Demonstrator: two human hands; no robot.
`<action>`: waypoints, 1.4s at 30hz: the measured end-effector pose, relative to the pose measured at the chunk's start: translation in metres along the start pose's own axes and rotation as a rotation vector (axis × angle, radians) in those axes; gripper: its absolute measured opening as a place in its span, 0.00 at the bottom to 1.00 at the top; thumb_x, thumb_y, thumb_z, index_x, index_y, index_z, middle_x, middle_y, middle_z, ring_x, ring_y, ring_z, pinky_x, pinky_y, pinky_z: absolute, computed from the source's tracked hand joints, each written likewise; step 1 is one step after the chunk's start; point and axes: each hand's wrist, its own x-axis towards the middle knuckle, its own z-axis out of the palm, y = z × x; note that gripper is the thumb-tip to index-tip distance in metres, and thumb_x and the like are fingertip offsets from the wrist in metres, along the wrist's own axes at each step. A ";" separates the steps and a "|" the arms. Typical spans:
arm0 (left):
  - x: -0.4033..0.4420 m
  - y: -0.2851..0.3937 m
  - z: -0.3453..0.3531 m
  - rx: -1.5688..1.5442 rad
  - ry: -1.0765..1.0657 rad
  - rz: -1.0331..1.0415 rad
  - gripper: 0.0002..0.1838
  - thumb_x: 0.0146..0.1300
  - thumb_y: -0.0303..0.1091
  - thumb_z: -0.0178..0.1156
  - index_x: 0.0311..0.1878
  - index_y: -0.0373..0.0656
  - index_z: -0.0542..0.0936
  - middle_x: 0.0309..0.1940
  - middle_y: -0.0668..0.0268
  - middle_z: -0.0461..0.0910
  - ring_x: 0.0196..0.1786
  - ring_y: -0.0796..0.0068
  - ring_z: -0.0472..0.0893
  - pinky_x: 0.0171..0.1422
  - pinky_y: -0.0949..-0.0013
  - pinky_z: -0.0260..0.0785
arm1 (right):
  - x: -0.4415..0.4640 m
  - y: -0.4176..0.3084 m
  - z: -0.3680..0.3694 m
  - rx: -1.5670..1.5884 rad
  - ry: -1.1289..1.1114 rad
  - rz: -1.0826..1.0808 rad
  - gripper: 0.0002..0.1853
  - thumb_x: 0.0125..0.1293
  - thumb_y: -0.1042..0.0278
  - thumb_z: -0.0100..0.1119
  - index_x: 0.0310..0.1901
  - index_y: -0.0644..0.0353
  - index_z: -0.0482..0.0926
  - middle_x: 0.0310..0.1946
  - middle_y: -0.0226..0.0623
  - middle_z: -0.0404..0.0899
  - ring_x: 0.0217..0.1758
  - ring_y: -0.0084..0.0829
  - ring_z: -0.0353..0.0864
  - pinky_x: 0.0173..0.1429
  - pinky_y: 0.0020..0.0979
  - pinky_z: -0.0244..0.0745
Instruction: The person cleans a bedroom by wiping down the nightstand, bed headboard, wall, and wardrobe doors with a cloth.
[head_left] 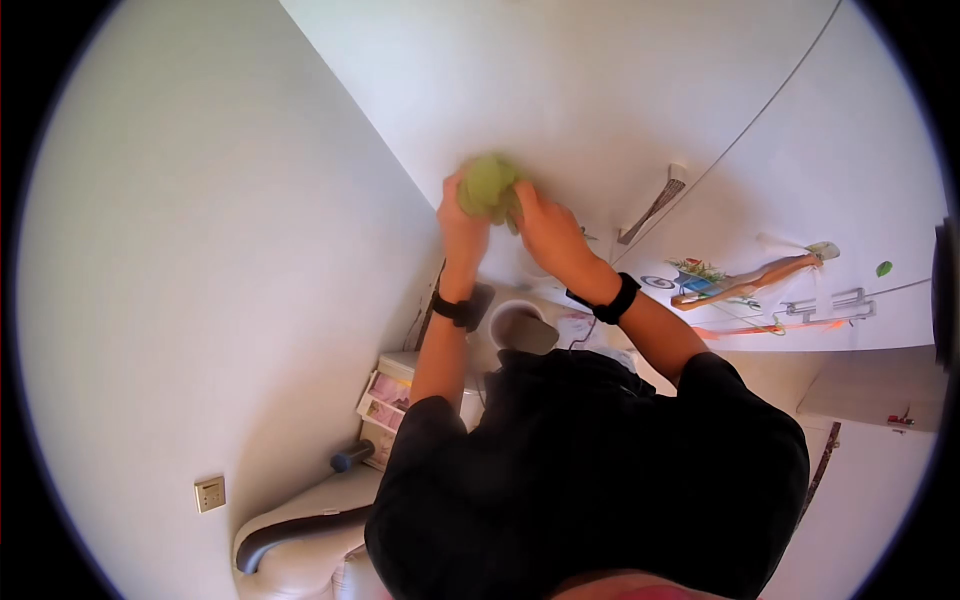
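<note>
A bunched green cloth (488, 187), blurred by motion, is held up in front of the white cabinet door (560, 90). My left hand (460, 218) grips its left side, and my right hand (545, 226) has fingers closed on its right side. Both arms reach forward, with a black band on each wrist. Whether the cloth touches the door I cannot tell. Right of my hands is a door handle (655, 205) with a dark patterned face.
A plain wall (220, 220) with a socket (210, 494) runs along the left. Below my arms are a round white container (520, 322), a small rack (385, 405) and a beige padded seat (310, 545). A tan strap (745, 283) hangs at the right.
</note>
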 end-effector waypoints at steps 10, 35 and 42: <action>0.035 0.141 0.054 -0.118 -0.045 0.353 0.26 0.59 0.28 0.72 0.58 0.38 0.71 0.51 0.60 0.82 0.50 0.71 0.82 0.54 0.68 0.75 | -0.005 -0.053 -0.105 -0.109 0.556 -0.144 0.38 0.54 0.74 0.67 0.67 0.60 0.62 0.52 0.51 0.70 0.51 0.55 0.74 0.49 0.45 0.75; 0.010 0.043 0.022 -0.052 0.082 0.026 0.15 0.67 0.29 0.63 0.53 0.35 0.73 0.46 0.59 0.75 0.49 0.68 0.76 0.56 0.65 0.69 | 0.008 -0.014 -0.007 -0.081 0.284 -0.079 0.15 0.63 0.76 0.51 0.51 0.59 0.65 0.42 0.48 0.73 0.35 0.55 0.79 0.34 0.50 0.76; 0.066 0.067 -0.017 0.097 0.209 0.245 0.14 0.72 0.33 0.57 0.53 0.35 0.70 0.47 0.61 0.74 0.50 0.70 0.75 0.58 0.65 0.67 | 0.064 -0.064 0.001 -0.002 0.387 -0.176 0.16 0.61 0.77 0.54 0.50 0.57 0.67 0.41 0.45 0.73 0.33 0.47 0.81 0.33 0.45 0.77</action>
